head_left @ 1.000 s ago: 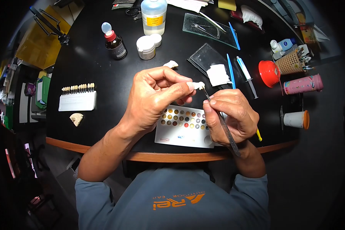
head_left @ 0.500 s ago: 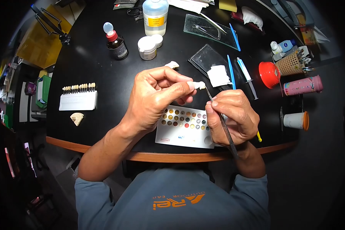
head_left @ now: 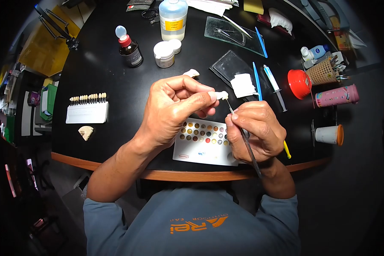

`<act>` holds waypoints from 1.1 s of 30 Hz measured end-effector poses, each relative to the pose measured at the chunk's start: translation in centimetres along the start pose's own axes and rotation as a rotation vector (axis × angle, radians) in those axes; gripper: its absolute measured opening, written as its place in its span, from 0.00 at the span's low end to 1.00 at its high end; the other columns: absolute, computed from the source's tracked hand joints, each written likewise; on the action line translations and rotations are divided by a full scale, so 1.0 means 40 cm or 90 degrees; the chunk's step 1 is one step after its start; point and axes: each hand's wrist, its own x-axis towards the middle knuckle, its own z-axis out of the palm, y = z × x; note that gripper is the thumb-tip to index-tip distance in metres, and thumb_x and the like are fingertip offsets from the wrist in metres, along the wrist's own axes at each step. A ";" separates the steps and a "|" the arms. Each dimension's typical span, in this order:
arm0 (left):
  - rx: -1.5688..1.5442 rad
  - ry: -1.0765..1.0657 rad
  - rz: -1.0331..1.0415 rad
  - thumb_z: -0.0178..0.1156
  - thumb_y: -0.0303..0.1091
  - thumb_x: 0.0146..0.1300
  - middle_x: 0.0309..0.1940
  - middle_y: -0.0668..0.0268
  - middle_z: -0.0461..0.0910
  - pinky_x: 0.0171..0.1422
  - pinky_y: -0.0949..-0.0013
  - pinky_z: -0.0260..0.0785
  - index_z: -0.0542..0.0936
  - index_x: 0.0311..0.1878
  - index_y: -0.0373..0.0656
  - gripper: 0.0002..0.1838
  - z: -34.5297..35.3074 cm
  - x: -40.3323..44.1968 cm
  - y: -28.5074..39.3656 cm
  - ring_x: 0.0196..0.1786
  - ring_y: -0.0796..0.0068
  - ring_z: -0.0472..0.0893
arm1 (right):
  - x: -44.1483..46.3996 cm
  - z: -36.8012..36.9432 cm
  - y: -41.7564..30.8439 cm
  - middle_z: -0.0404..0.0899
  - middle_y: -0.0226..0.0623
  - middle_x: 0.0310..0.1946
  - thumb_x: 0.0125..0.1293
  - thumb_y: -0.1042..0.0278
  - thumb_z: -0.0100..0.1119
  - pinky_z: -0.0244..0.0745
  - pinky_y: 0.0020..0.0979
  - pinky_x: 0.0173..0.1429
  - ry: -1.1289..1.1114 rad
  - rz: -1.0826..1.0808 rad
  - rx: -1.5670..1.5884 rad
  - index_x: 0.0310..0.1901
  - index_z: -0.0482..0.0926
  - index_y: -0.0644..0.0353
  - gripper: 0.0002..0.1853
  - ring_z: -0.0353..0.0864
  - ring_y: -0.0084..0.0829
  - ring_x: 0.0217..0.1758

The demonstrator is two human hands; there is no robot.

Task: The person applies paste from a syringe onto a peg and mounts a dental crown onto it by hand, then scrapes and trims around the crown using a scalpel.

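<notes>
Between thumb and index finger, my left hand point(head_left: 175, 104) pinches a small white tooth-like dental piece point(head_left: 222, 95) above the table. My right hand point(head_left: 260, 130) grips a slim dark metal dental instrument point(head_left: 251, 151) like a pen, its thin tip at or just beside the piece; whether they touch I cannot tell. Below both hands lies a white palette card point(head_left: 192, 152) with rows of coloured round wells, partly covered by my hands. Behind my right hand, a yellow-handled tool point(head_left: 287, 150) shows in part.
Left stands a tooth shade guide point(head_left: 87, 112) near a fan-shaped tooth-coloured piece point(head_left: 85, 132). Bottles and white jars point(head_left: 164, 54) sit at the back. Toward the right are folded white tissue point(head_left: 243, 85), a syringe point(head_left: 274, 87), a red bowl point(head_left: 299, 83) and a pink bottle point(head_left: 337, 95).
My right hand has shifted slightly left, and the instrument's tip sits a little lower against the white piece. More of the yellow tool shows. My left hand stays nearly still.
</notes>
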 end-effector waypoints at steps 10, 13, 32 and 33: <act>0.028 0.015 0.052 0.69 0.24 0.69 0.38 0.57 0.87 0.47 0.71 0.78 0.84 0.45 0.34 0.05 -0.008 0.010 -0.006 0.39 0.73 0.86 | 0.013 -0.038 0.014 0.85 0.40 0.33 0.51 0.88 0.73 0.80 0.32 0.37 0.050 -0.029 -0.030 0.40 0.85 0.65 0.14 0.85 0.36 0.33; 0.052 0.024 0.091 0.69 0.23 0.69 0.40 0.59 0.87 0.50 0.71 0.76 0.84 0.46 0.34 0.06 -0.015 0.016 -0.010 0.41 0.75 0.85 | 0.045 -0.136 0.053 0.86 0.42 0.33 0.55 0.86 0.73 0.79 0.29 0.38 0.061 -0.052 -0.147 0.42 0.85 0.66 0.13 0.85 0.33 0.33; 0.294 -0.014 0.075 0.71 0.22 0.68 0.49 0.61 0.88 0.60 0.73 0.78 0.87 0.49 0.34 0.08 -0.043 0.039 -0.009 0.50 0.79 0.86 | -0.217 -0.456 0.075 0.84 0.42 0.37 0.59 0.81 0.71 0.78 0.44 0.49 -0.265 0.288 -0.547 0.42 0.88 0.65 0.09 0.84 0.45 0.44; 0.307 -0.015 0.078 0.71 0.22 0.68 0.49 0.61 0.88 0.60 0.74 0.78 0.87 0.49 0.34 0.08 -0.044 0.042 -0.009 0.49 0.79 0.86 | -0.218 -0.457 0.081 0.84 0.42 0.38 0.59 0.81 0.70 0.78 0.44 0.49 -0.269 0.285 -0.547 0.43 0.88 0.65 0.09 0.84 0.45 0.45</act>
